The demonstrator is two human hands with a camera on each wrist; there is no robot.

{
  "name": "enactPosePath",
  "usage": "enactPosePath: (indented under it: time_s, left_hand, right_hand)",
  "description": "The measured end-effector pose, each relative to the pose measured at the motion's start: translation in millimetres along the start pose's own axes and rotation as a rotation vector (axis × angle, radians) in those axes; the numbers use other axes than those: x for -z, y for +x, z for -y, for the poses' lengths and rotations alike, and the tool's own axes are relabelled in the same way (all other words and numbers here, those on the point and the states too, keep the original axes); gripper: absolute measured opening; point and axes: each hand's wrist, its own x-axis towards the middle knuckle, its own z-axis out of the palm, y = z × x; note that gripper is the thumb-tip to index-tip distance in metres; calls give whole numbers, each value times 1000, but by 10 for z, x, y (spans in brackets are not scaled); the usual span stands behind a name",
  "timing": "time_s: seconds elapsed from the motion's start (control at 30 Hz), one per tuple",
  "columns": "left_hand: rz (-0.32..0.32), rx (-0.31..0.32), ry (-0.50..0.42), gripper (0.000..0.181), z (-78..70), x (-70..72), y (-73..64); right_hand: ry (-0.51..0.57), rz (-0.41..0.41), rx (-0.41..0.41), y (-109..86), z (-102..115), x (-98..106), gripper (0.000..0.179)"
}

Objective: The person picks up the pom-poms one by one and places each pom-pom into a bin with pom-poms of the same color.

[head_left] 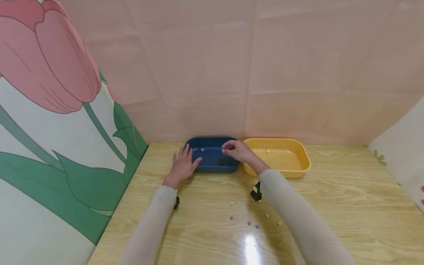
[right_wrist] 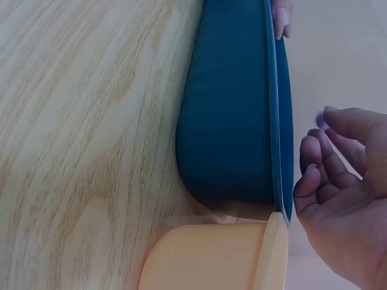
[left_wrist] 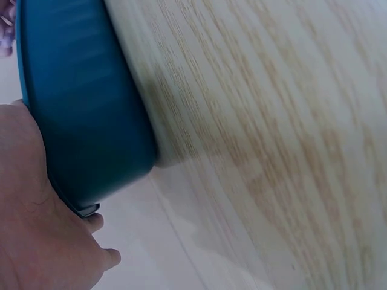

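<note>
The right hand (head_left: 239, 151) hovers over the right end of the blue tray (head_left: 212, 163), fingers curled, thumb & forefinger pinching a small purple bead (right_wrist: 321, 121); the bead is mostly hidden by the fingertips, only a blurred sliver shows in the right wrist view & a purple dot at the fingertips from the head cam. Whether the bead touches the tray rim can't be told. The left hand (head_left: 183, 164) lies w/ straight fingers against the tray's left end, palm on the table (head_left: 331, 206), gripping nothing; in the left wrist view most of the hand is cut off by the frame edge & its fingertips are out of sight behind the tray wall. 1 more purple bead (head_left: 202, 149) lies inside the blue tray, between the 2 hands. Just right of the blue tray, touching or nearly so, sits the yellow tray (head_left: 298, 167) w/ 1 yellow bead (head_left: 268, 151) in it. Nearer the person, well apart from both hands, loose beads lie on the table: 3 purple (head_left: 248, 222) & approx 4 yellow (head_left: 279, 223), some too small to be sure of, 1 partly hidden beside the right sleeve.
</note>
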Motion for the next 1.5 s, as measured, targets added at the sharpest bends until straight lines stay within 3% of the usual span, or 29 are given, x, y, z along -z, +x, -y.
enactPosePath:
  time_s: [0.43,0.8,1.23,1.5]
  left_hand:
    - [22,0,-8,84,7,-1,-3]
    - [11,-5,-3,83,-5,18,-19]
    - [2,4,10,81,-4,-3,-24]
    - [5,-4,-1,81,-14,21,-36]
  right_hand:
    - [-15,-12,22,-70,-10,71,26]
    - [-7,12,81,-242,43,151,26]
    - [-18,33,154,-571,8,182,24]
    - [13,65,129,-843,52,156,23]
